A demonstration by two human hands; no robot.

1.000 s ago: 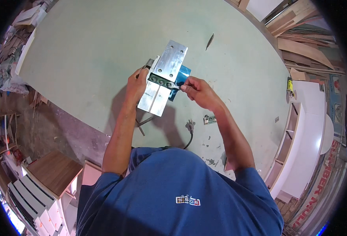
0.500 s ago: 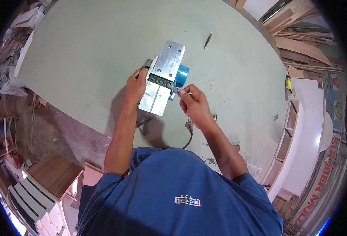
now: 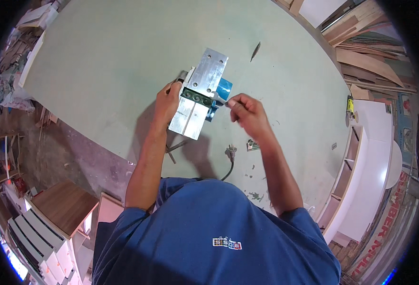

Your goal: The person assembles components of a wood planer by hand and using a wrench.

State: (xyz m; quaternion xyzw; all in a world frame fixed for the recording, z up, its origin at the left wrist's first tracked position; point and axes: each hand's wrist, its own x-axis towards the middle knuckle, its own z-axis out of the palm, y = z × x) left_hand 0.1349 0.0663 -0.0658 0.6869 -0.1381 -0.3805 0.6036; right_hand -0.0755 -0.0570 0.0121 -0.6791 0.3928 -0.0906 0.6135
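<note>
An electric hand planer (image 3: pixel 209 70) lies sole-up on the table, its two bright metal plates facing me and its blue body showing at the right side. Between the plates runs the dark cutter drum (image 3: pixel 197 96) with round bolt heads in a row. My left hand (image 3: pixel 166 103) is closed around the planer's left side, thumb near the drum. At the drum's right end, a small metal wrench (image 3: pixel 219 99) is pinched in my right hand (image 3: pixel 250 114). Its jaw is too small to make out clearly.
A power plug (image 3: pixel 232 152) on a black cord lies near me, with a small green-and-metal piece (image 3: pixel 252 145) beside it. A slim dark piece (image 3: pixel 255 51) rests farther off on the pale green table (image 3: pixel 124 57). White shelving (image 3: pixel 368 166) stands at the right.
My right hand has moved right and slightly up with the wrench, turning it flatter across the drum's end. The planer shifts slightly rightward in view, still in my left hand.
</note>
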